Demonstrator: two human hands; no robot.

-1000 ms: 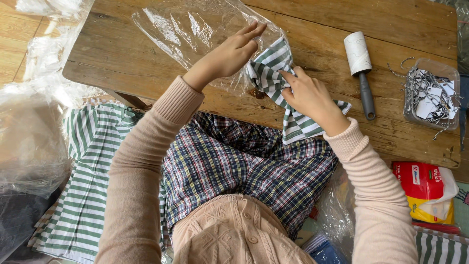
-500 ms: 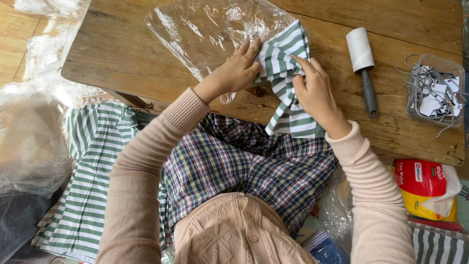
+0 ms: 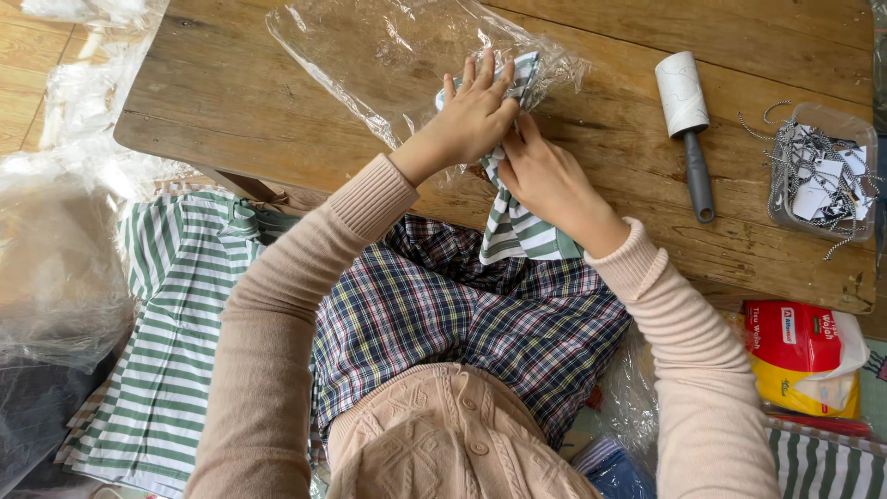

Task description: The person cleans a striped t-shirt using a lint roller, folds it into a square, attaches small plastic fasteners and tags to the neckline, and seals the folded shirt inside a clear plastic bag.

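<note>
Striped garment (image 3: pixel 517 226), both hands pressing, clear plastic bag (image 3: pixel 388 55)

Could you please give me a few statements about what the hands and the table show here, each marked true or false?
1. Both hands, left hand and right hand, are on the striped garment. True.
2. The lint roller is in the right hand. False: it lies on the wooden table, untouched.
3. The clear plastic bag lies on the table. True.
4. The plastic tray holds fruit. False: it holds tags on small chains.
</note>
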